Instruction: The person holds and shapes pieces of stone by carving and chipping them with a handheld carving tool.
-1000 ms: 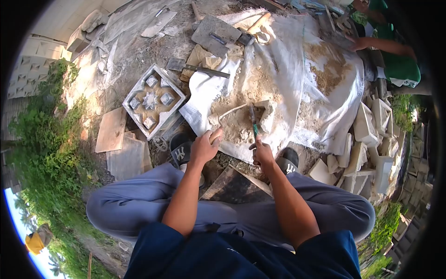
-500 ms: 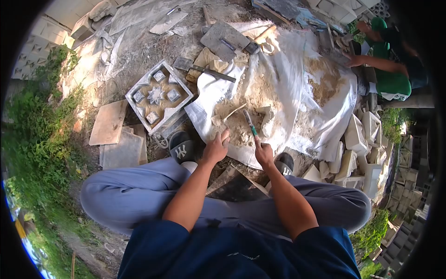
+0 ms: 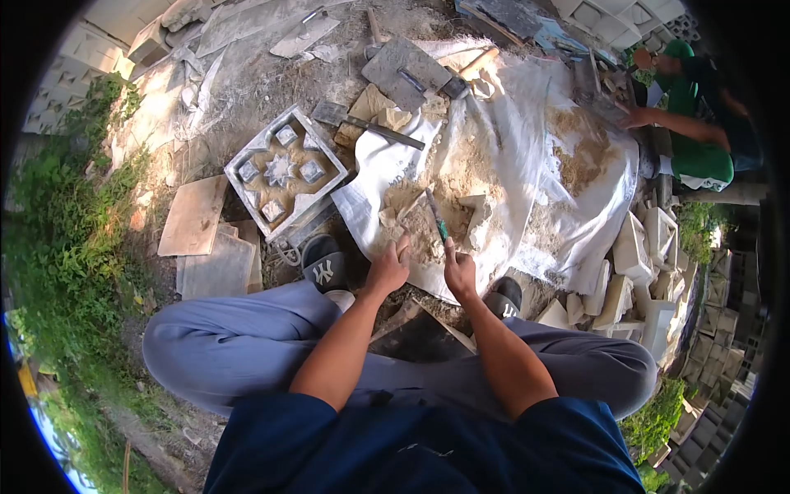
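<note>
My right hand (image 3: 459,269) is closed around the grip of a green-handled tool (image 3: 440,224). Its slim metal shaft points up and away over a heap of pale sand and rubble (image 3: 453,193). A thin curved edge near its far end may be the tool's head; I cannot tell. Just to the left, my left hand (image 3: 389,265) is curled with the thumb uppermost, and what it grips is mostly hidden. Both hands are at the near edge of a white woven sheet (image 3: 370,202), under the rubble. A pale chunk (image 3: 477,216) lies right of the tool.
A square mould-like block (image 3: 278,170) with a star pattern lies left, above flat slabs (image 3: 196,218). Beyond the sheet's corner are a long-handled tool (image 3: 383,132), a hammer (image 3: 455,86) and a board (image 3: 387,62). Hollow blocks (image 3: 634,243) sit right; a co-worker's hand (image 3: 638,117) is farther off.
My right hand has moved slightly left, and its tool has swung a little left with it. My left hand has shifted slightly right. The co-worker's arms have moved a little.
</note>
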Motion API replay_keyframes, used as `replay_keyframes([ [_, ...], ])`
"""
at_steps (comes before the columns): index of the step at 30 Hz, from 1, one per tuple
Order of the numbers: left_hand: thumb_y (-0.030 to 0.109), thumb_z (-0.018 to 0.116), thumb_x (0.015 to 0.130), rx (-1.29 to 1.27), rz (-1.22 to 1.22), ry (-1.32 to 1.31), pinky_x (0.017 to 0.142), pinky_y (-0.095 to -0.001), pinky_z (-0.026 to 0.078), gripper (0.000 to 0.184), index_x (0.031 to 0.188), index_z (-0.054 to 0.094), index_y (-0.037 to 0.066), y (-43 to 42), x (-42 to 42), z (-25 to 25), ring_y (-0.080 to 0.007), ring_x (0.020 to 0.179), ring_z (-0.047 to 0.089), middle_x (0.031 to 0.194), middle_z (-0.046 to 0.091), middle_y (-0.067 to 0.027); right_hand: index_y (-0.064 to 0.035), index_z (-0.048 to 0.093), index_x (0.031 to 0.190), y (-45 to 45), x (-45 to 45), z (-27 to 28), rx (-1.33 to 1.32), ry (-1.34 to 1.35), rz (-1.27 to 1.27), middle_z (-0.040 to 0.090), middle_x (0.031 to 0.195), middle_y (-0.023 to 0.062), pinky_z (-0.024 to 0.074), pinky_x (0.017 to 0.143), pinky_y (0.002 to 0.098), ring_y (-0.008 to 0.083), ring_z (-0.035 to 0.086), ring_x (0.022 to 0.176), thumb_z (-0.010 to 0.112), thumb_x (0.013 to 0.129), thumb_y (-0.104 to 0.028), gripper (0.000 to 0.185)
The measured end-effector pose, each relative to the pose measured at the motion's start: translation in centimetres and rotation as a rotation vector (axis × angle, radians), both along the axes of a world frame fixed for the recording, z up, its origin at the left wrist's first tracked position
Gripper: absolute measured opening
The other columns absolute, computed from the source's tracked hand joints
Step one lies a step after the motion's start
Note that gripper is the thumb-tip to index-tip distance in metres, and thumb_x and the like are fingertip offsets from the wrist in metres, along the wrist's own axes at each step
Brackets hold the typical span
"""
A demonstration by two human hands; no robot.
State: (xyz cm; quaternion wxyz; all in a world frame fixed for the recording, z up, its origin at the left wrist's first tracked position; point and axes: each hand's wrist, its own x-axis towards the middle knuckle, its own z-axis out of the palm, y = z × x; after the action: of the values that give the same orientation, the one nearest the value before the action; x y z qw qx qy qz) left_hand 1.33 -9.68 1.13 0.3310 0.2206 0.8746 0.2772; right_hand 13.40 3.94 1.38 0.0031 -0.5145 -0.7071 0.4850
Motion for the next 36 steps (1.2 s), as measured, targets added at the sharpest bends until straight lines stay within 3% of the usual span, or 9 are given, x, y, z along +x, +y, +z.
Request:
replay_keyframes([
  [2, 0.034, 0.051, 0.093, 0.002, -0.003, 0.000, 0.077, -0.0556, 0.046, 0.038, 0.106, 0.046, -0.001, -0.1, -0.4, -0.1, -0.0511, 0.090, 0.058, 0.092, 0.061, -0.0347, 0.0059, 0.045, 0.055, -0.3, 0.2, -0.5, 0.015, 0.061, -0.029, 0.035, 0.048, 0.0080, 0.0297, 0.047, 0.0406, 0.0135, 0.034, 0.051, 0.047, 0.096, -0.051, 0.070],
  [4, 0.034, 0.051, 0.093, 0.086, 0.012, -0.001, 0.078, -0.0552, 0.046, 0.038, 0.107, 0.047, -0.001, -0.2, -0.1, -0.6, -0.0509, 0.091, 0.058, 0.094, 0.061, -0.0345, 0.0100, 0.054, 0.060, -0.2, 0.7, -0.5, 0.073, 0.140, -0.029, 0.048, 0.051, 0.0255, 0.0380, 0.054, 0.0488, 0.0306, 0.045, 0.048, 0.049, 0.093, -0.054, 0.072],
  [6, 0.034, 0.051, 0.093, 0.053, 0.017, -0.020, 0.079, -0.0550, 0.046, 0.039, 0.107, 0.047, -0.002, 0.0, -0.1, -0.3, -0.0509, 0.092, 0.058, 0.095, 0.061, -0.0346, 0.0095, 0.062, 0.066, 0.4, 0.3, -1.4, 0.088, -0.156, 0.007, 0.056, 0.063, 0.0331, 0.0439, 0.062, 0.0515, 0.0452, 0.060, 0.062, 0.048, 0.093, -0.054, 0.070],
  [12, 0.038, 0.049, 0.094, -0.013, 0.020, -0.053, 0.081, -0.0530, 0.045, 0.041, 0.104, 0.048, -0.002, 0.1, -0.1, 0.3, -0.0507, 0.096, 0.056, 0.097, 0.059, -0.0342, 0.0055, 0.054, 0.058, 0.5, -0.1, 1.3, -0.022, 0.081, -0.110, 0.047, 0.051, 0.0093, 0.0320, 0.048, 0.0413, 0.0158, 0.035, 0.051, 0.050, 0.094, -0.052, 0.068],
  [15, 0.036, 0.050, 0.094, 0.027, 0.013, -0.008, 0.078, -0.0541, 0.046, 0.040, 0.104, 0.048, -0.002, 0.1, -0.4, -0.4, -0.0510, 0.092, 0.057, 0.094, 0.060, -0.0345, 0.0078, 0.057, 0.061, 0.3, 0.9, -1.5, -0.011, 0.247, -0.100, 0.053, 0.053, 0.0159, 0.0386, 0.053, 0.0441, 0.0226, 0.046, 0.050, 0.049, 0.094, -0.054, 0.070],
  [18, 0.034, 0.051, 0.093, 0.070, -0.001, 0.021, 0.075, -0.0551, 0.047, 0.038, 0.103, 0.049, -0.002, 0.1, -0.3, -0.5, -0.0512, 0.088, 0.059, 0.092, 0.061, -0.0346, 0.0104, 0.063, 0.068, 0.8, 0.3, -1.7, -0.044, -0.226, -0.004, 0.061, 0.066, 0.0301, 0.0466, 0.072, 0.0489, 0.0431, 0.063, 0.071, 0.045, 0.091, -0.061, 0.077],
  [26, 0.034, 0.051, 0.093, 0.117, -0.001, 0.027, 0.075, -0.0540, 0.047, 0.038, 0.102, 0.049, -0.003, -0.2, -0.3, -1.1, -0.0514, 0.088, 0.058, 0.089, 0.061, -0.0343, 0.0051, 0.047, 0.057, 0.0, 0.3, -0.2, 0.007, 0.343, -0.123, 0.043, 0.048, 0.0117, 0.0312, 0.048, 0.0390, 0.0172, 0.033, 0.050, 0.047, 0.097, -0.046, 0.065],
  [30, 0.038, 0.049, 0.095, 0.065, 0.007, -0.065, 0.079, -0.0535, 0.045, 0.043, 0.105, 0.048, -0.004, 0.3, -0.5, -0.8, -0.0520, 0.095, 0.055, 0.097, 0.058, -0.0352, 0.0097, 0.058, 0.064, 0.1, 0.6, -1.9, 0.032, -0.194, 0.009, 0.057, 0.063, 0.0312, 0.0436, 0.062, 0.0479, 0.0424, 0.054, 0.057, 0.048, 0.093, -0.054, 0.071],
  [36, 0.039, 0.048, 0.095, 0.070, -0.007, -0.017, 0.078, -0.0536, 0.046, 0.044, 0.104, 0.050, -0.004, 0.2, -0.8, -1.3, -0.0515, 0.093, 0.056, 0.095, 0.059, -0.0344, 0.0069, 0.048, 0.059, 0.0, -0.2, 0.1, -0.046, 0.074, -0.064, 0.043, 0.053, 0.0141, 0.0334, 0.051, 0.0422, 0.0160, 0.037, 0.054, 0.047, 0.096, -0.051, 0.068],
])
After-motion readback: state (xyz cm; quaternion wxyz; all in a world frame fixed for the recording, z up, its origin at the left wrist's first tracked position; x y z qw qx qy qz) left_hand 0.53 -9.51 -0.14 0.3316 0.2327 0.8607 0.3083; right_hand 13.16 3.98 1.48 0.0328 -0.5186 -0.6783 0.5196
